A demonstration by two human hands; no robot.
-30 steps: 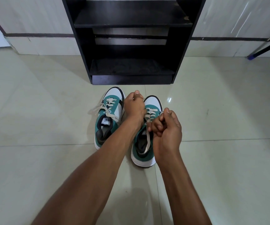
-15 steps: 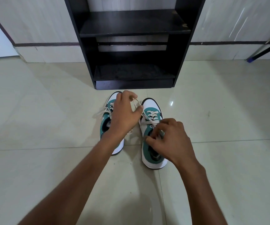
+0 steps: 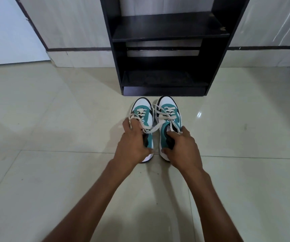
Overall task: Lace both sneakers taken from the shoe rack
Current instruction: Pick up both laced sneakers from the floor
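Two sneakers [image 3: 155,123] sit side by side on the floor [image 3: 53,154], just before the shoe rack [image 3: 165,49], one hand on each.

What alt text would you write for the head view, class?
Two hands, left hand and right hand, grip a pair of teal-and-white sneakers with loose laces on a tiled floor, before a black shoe rack.

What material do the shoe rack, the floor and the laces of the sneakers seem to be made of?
Shoe rack: probably laminated board, matte black; a chipped shelf edge shows a lighter core.
Floor: glazed tile, likely ceramic, cream; glossy reflections and thin grout lines.
Laces: flat woven fabric, off-white, matte; they lie limp across both sneakers.
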